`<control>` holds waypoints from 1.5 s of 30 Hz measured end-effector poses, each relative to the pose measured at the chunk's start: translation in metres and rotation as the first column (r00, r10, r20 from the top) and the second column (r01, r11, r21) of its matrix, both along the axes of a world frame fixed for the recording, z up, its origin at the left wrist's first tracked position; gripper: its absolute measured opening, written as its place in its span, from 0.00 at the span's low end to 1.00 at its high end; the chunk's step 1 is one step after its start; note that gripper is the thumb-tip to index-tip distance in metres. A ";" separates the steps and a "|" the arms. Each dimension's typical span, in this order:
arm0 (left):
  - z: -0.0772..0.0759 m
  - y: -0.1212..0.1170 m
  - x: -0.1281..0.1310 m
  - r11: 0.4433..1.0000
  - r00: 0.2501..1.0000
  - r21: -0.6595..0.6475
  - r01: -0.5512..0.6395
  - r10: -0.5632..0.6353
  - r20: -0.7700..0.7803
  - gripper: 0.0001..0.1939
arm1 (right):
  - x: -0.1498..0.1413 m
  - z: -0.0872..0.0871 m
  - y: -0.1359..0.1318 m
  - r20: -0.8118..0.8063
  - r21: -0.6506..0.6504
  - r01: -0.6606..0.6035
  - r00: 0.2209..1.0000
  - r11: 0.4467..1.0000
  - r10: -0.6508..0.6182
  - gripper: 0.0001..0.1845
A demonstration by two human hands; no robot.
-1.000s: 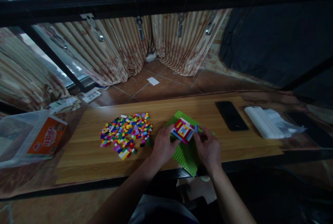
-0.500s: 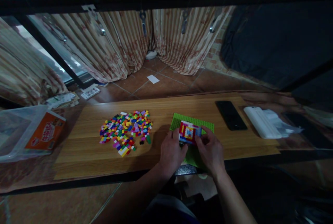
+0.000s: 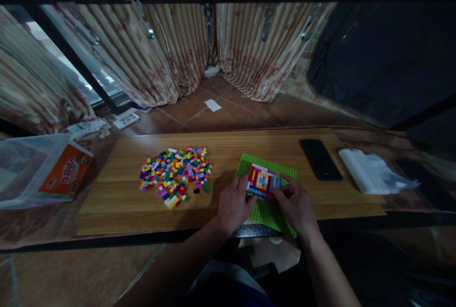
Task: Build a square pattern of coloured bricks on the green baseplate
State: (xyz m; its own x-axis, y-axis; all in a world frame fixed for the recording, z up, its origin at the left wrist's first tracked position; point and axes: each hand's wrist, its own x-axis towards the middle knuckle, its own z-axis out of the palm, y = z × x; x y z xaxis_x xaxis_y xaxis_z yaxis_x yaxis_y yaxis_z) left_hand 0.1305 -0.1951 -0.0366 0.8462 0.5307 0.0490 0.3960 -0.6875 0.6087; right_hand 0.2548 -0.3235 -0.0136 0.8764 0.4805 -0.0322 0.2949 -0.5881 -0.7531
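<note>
A green studded baseplate [image 3: 269, 216] lies on the wooden board, sticking out past its front edge. Over the baseplate is a small rectangular build of toy bricks [image 3: 261, 179], with red, yellow, white and blue rings round a centre. My left hand [image 3: 233, 206] grips the build's left side, fingers behind it and thumb at its lower edge. On the right side, my right hand [image 3: 296, 205] pinches the build near some blue bricks, with thumb and forefinger close together. Whether a loose brick sits in that pinch cannot be made out.
A heap of loose coloured bricks [image 3: 178, 171] spreads over the board [image 3: 117, 202] on the left. A black phone [image 3: 320, 159] and a white object with a plastic bag [image 3: 361, 171] lie right. A clear plastic bin [image 3: 32, 174] with an orange label stands far left.
The camera view has shifted slightly. My right hand sits a little further right and more of the baseplate's front shows. Both hands stay at the brick build.
</note>
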 end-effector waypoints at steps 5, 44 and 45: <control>-0.002 0.000 -0.001 1.000 1.000 0.018 0.005 -0.005 0.012 0.28 | 0.003 0.004 -0.005 0.000 0.003 0.010 1.000 1.000 -0.010 0.32; -0.013 0.002 -0.005 0.971 0.898 0.204 0.128 -0.201 0.392 0.13 | -0.015 0.003 -0.014 0.197 -0.013 -0.286 0.938 0.958 0.283 0.11; -0.014 0.002 -0.004 0.970 0.894 0.211 0.122 -0.200 0.401 0.13 | -0.016 0.002 -0.015 0.175 0.008 -0.277 0.946 0.961 0.272 0.12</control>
State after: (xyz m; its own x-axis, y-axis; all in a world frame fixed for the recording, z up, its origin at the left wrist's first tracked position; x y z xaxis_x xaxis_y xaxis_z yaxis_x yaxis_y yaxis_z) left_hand 0.1266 -0.1933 -0.0503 0.8003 0.3384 0.4949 0.0076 -0.8311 0.5561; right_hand 0.2392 -0.3383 -0.0114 0.7015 0.7015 0.1260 0.5673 -0.4425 -0.6945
